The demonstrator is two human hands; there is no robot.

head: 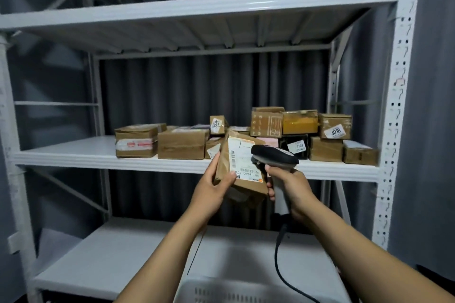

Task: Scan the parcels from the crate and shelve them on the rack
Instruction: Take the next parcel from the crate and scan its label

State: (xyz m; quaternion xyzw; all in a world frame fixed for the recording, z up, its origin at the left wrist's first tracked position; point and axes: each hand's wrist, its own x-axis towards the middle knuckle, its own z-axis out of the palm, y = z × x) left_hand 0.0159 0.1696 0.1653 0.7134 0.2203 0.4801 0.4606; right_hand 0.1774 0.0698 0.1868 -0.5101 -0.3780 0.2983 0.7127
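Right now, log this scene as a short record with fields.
left hand: holds a brown parcel, label facing the camera
right hand: grips a corded scanner, head at the label
middle shelf: many parcels, some stacked, mostly right
lower shelf: no parcels visible
crate: rim at bottom edge, contents hidden

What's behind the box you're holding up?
Behind the held parcel, more cardboard parcels sit on the rack's middle shelf, some stacked. The parcel and the barcode scanner cover a few, including a pink one.
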